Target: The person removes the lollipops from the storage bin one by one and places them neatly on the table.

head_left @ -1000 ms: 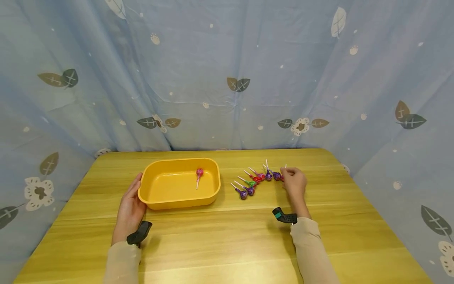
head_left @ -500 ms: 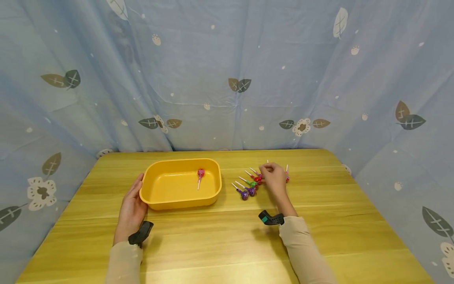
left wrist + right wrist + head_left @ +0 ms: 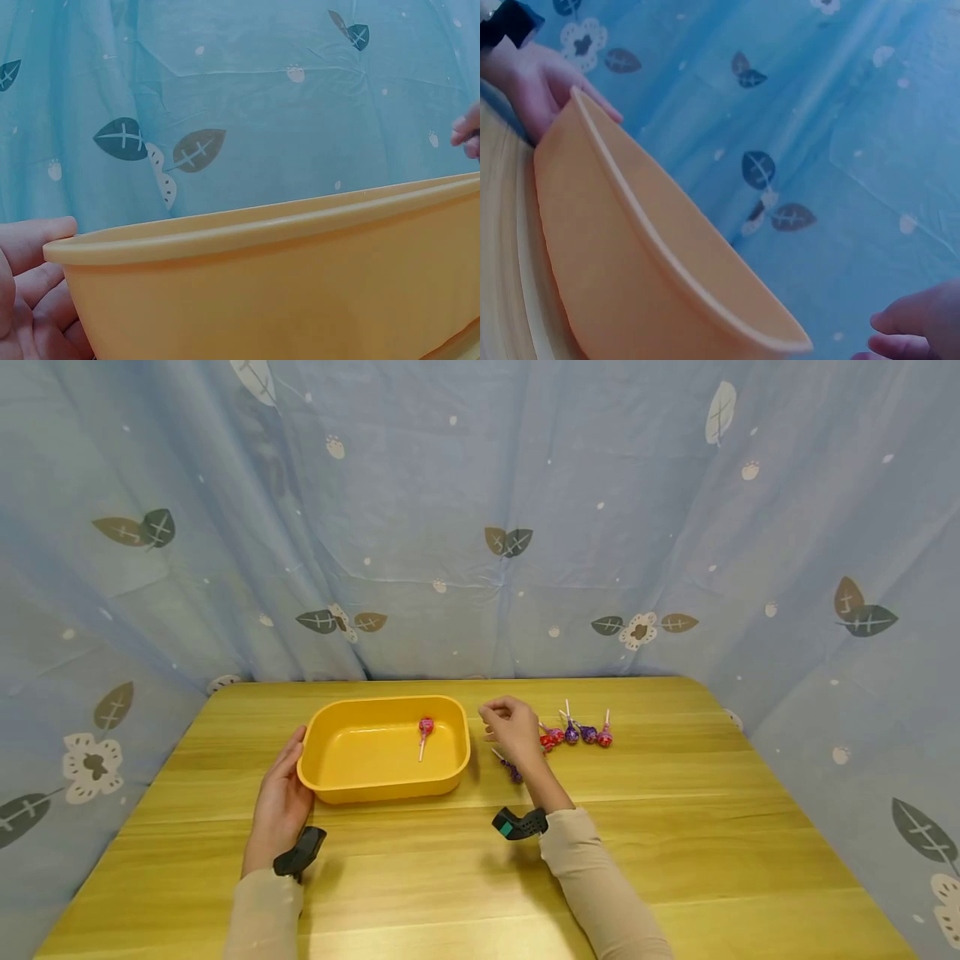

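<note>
A yellow plastic basin [image 3: 382, 792] sits on the left half of the table, with one red-pink lollipop [image 3: 426, 725] inside near its right end. My left hand [image 3: 281, 806] rests against the basin's left end, fingers stretched along its side; in the left wrist view a fingertip [image 3: 64, 226] touches the rim. Just right of the basin, my right hand [image 3: 513, 732] hovers with fingers loosely bent, and no lollipop shows in it. Its fingers [image 3: 915, 326] appear at the lower right of the right wrist view. Under and beside it lie wrapped lollipops, partly hidden by the hand.
On the wooden table [image 3: 675, 843], a slanting row of lollipops runs right from my right hand: a purple one [image 3: 572, 734], another purple and a pink one [image 3: 604, 737] at the far end. A blue patterned curtain [image 3: 450, 568] hangs behind the table and along both sides.
My right hand has moved left from the pink lollipop at the row's far right end, across the row, to beside the basin. That pink lollipop stays on the table. The left hand keeps its place.
</note>
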Available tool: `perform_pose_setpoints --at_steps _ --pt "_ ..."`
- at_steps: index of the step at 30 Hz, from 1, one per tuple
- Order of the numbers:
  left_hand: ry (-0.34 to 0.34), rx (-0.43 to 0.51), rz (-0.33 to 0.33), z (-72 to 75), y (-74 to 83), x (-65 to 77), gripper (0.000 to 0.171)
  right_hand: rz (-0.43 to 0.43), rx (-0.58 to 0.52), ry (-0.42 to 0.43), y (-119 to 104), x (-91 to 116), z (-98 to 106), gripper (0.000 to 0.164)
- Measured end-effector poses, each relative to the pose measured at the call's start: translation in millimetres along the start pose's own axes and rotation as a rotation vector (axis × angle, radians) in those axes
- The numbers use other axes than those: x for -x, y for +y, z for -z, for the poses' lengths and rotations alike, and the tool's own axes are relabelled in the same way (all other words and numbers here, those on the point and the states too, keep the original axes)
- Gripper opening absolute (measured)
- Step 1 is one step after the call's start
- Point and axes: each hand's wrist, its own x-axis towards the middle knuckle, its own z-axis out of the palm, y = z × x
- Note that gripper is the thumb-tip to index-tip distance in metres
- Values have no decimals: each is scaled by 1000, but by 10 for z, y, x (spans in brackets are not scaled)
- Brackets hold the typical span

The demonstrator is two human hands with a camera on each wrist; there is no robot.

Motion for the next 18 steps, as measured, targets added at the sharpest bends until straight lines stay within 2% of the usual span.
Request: perform_pose_setpoints --at_steps 8,18 --pt "-2 -10 -9 9 -9 -3 56 -6 -30 -72 -177 -46 -264 17" --pt "-9 -2 -8 9 -14 14 41 -30 102 -169 -264 -116 -473 16"
